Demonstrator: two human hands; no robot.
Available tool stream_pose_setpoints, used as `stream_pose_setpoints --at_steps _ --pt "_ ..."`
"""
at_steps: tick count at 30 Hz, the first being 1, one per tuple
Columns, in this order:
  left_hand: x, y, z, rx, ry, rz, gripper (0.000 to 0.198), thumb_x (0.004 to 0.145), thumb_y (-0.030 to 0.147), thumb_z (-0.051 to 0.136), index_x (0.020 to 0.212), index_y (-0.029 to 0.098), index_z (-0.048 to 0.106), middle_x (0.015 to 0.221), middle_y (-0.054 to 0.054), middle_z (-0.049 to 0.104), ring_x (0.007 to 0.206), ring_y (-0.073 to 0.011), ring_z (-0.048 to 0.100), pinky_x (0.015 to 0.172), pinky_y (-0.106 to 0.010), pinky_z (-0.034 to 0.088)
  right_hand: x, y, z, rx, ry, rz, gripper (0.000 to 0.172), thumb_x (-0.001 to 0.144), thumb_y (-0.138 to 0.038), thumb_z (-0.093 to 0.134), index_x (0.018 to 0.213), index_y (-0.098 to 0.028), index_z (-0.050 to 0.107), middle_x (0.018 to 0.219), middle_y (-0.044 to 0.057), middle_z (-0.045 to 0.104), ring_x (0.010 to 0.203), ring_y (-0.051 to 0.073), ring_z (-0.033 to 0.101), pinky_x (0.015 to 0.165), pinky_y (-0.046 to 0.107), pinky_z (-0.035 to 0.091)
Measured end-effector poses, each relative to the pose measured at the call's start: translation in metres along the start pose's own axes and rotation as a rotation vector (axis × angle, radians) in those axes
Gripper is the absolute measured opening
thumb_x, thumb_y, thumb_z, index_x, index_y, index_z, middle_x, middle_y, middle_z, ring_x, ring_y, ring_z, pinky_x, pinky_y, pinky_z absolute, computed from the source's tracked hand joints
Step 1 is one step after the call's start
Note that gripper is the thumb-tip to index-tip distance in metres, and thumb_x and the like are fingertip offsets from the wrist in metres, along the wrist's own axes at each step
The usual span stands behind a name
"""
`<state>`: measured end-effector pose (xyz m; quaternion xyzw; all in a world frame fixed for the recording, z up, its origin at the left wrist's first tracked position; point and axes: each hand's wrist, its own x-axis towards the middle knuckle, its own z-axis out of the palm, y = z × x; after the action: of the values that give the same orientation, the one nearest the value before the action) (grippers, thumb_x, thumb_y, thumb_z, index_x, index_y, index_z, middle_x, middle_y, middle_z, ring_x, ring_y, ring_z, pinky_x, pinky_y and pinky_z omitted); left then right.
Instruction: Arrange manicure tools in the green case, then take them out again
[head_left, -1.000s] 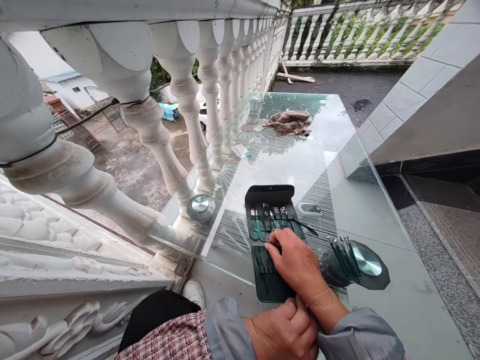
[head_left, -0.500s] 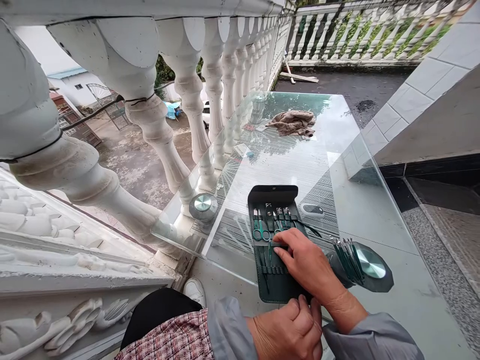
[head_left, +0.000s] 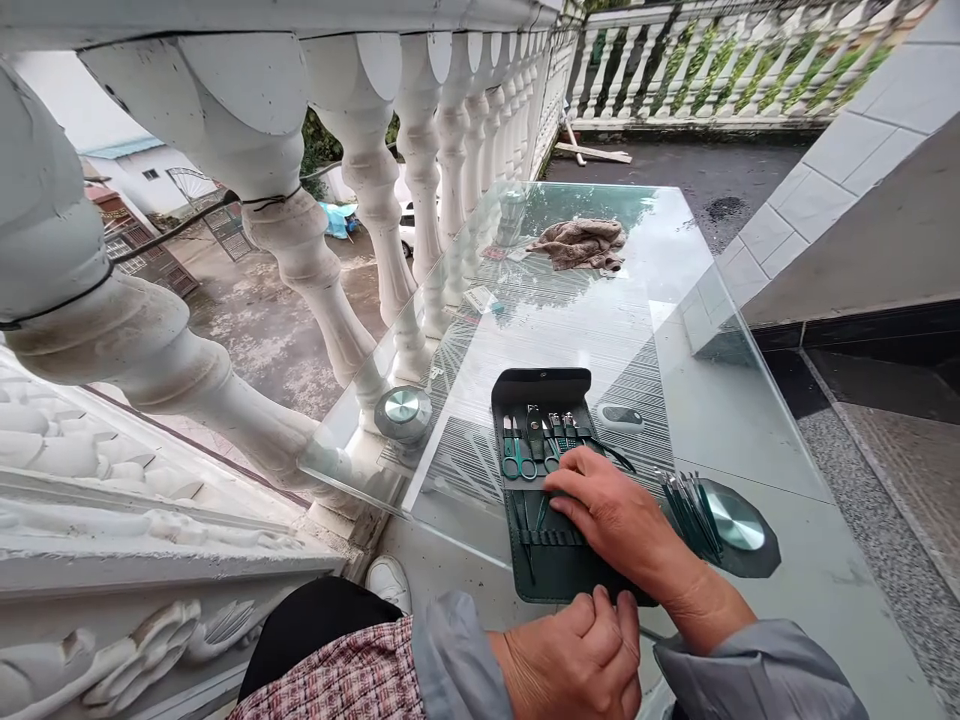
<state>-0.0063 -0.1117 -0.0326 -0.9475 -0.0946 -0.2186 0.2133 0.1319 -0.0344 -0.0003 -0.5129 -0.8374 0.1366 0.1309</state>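
Observation:
A dark green manicure case (head_left: 551,585) lies unfolded on the glass table. Its upper part holds small scissors (head_left: 519,462), nail clippers (head_left: 556,425) and other tools under straps. Lower down, slim tools (head_left: 527,540) stand in a row of elastic loops. My right hand (head_left: 619,520) reaches over the case from the right, thumb and forefinger pinched on a slim green metal tool (head_left: 541,512) near the loops; its exact kind is unclear. My left hand (head_left: 581,650) is closed at the lower edge of the case, fingertips pressed against that edge.
Right of the case, a bunch of slim metal tools (head_left: 691,515) lies by a round metal table fitting (head_left: 739,520). A grey-white computer mouse (head_left: 622,416) sits beyond the case. Farther back is a crumpled brown cloth (head_left: 579,243). White balusters (head_left: 341,280) line the left.
The view has shifted slightly. My left hand sits a little lower and farther from my right wrist, showing more of the case's lower right corner. My right hand keeps its pinch.

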Motion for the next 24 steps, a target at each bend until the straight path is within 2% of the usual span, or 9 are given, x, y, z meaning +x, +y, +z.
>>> stream_pose_setpoints --at_steps 4,7,12,15,19,24 --pt "0.0 0.0 0.0 -0.002 -0.005 -0.003 0.026 0.087 0.019 0.043 0.092 0.006 0.065 0.111 -0.025 0.061 0.09 -0.0289 0.063 0.076 -0.04 0.045 0.0 -0.007 0.003 0.087 -0.061 -0.104 0.017 0.086 -0.018 0.047 0.08 -0.023 0.061 0.091 0.002 0.054 0.082 0.013 0.051 0.066 0.025 0.041" --pt "0.001 0.0 -0.001 0.007 -0.011 0.002 0.026 0.086 0.019 0.043 0.092 0.006 0.065 0.111 -0.024 0.061 0.092 -0.0293 0.063 0.077 -0.04 0.045 0.004 -0.006 0.004 0.061 -0.057 -0.105 0.021 0.086 -0.017 0.045 0.075 -0.023 0.061 0.088 0.002 0.054 0.082 0.014 0.051 0.066 0.024 0.04" --pt "0.0 0.0 0.0 0.018 -0.047 0.027 0.027 0.087 0.019 0.042 0.094 0.005 0.064 0.114 -0.026 0.059 0.094 -0.0296 0.063 0.074 -0.039 0.046 0.009 0.001 0.001 0.004 0.006 -0.072 0.022 0.087 -0.017 0.044 0.077 -0.023 0.063 0.089 0.003 0.055 0.081 0.014 0.051 0.064 0.024 0.04" --pt "-0.001 0.0 0.001 0.018 -0.048 0.024 0.027 0.087 0.02 0.041 0.094 0.005 0.063 0.114 -0.026 0.059 0.093 -0.029 0.063 0.073 -0.038 0.046 0.006 0.0 0.0 0.051 -0.029 -0.108 0.018 0.085 -0.016 0.047 0.081 -0.023 0.063 0.094 0.004 0.055 0.085 0.015 0.051 0.067 0.025 0.042" --pt "-0.001 0.0 0.0 0.016 -0.035 0.016 0.027 0.087 0.019 0.042 0.093 0.006 0.064 0.113 -0.025 0.06 0.091 -0.0287 0.063 0.076 -0.039 0.046 0.004 -0.006 0.0 0.133 -0.1 -0.155 0.015 0.081 -0.015 0.053 0.075 -0.024 0.063 0.092 0.002 0.056 0.086 0.014 0.052 0.07 0.026 0.044" --pt "-0.001 -0.001 -0.002 0.021 -0.037 0.016 0.027 0.087 0.019 0.041 0.093 0.005 0.064 0.113 -0.026 0.06 0.093 -0.0299 0.063 0.073 -0.038 0.046 0.01 -0.003 0.004 0.103 -0.042 -0.117 0.021 0.086 -0.018 0.046 0.074 -0.022 0.063 0.089 0.004 0.055 0.085 0.015 0.05 0.071 0.027 0.043"
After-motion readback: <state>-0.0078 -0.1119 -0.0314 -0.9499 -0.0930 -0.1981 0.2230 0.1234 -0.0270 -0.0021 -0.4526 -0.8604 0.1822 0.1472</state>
